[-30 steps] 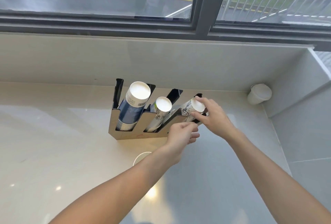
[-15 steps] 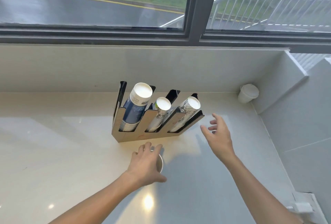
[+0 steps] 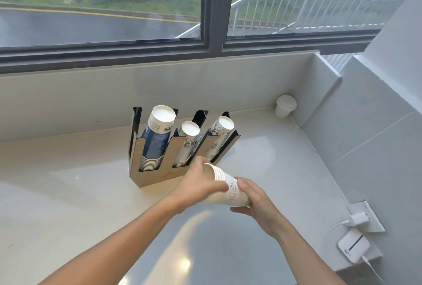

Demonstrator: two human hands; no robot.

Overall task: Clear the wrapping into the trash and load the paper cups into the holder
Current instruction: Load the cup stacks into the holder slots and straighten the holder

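Observation:
A short stack of white paper cups [image 3: 225, 187] with a line drawing lies tilted in the air above the counter, just in front of the holder. My left hand [image 3: 196, 185] grips its open rim end and my right hand [image 3: 253, 202] holds its base end. The wooden cup holder [image 3: 155, 170] stands behind, with black dividers. It carries a blue cup stack [image 3: 155, 136] on the left, a narrow white stack [image 3: 187, 143] in the middle and a drawn-on white stack [image 3: 219, 134] on the right, all leaning back.
A small white lidded bin [image 3: 284, 106] sits in the back right corner of the counter. A wall socket with a plugged charger [image 3: 360, 218] and a white device [image 3: 352, 247] with a cable are at the right wall. The window ledge runs behind the holder.
My left hand has lifted the cup stack off the counter, and my right hand has come in from the right and taken its base. The camera has tilted up slightly.

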